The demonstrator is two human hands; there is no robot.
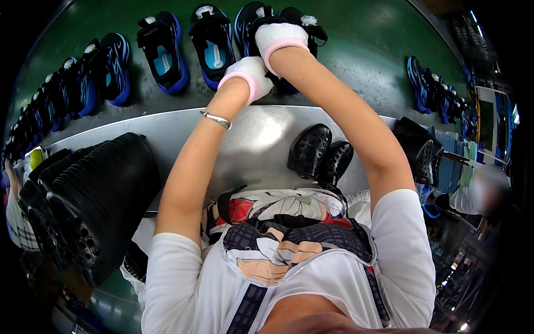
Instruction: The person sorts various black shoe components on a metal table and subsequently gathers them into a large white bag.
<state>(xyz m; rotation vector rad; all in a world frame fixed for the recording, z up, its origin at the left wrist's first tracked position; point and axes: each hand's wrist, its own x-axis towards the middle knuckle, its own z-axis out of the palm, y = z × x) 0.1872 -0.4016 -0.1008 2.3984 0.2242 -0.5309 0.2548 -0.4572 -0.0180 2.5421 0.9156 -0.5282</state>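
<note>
Both gloved hands grip a black-and-blue sandal (289, 25) at 12 o'clock on the green belt (367, 50): left hand (247, 78) closed beneath, right hand (278, 39) closed above. Bare belt extends toward 2 o'clock; steel edge (167, 119) runs below.

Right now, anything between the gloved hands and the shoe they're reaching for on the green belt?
Nothing visible. The right hand and left hand, both in white gloves, are already on the black-and-blue shoe; the neighbouring shoe lies apart, to its left.
</note>
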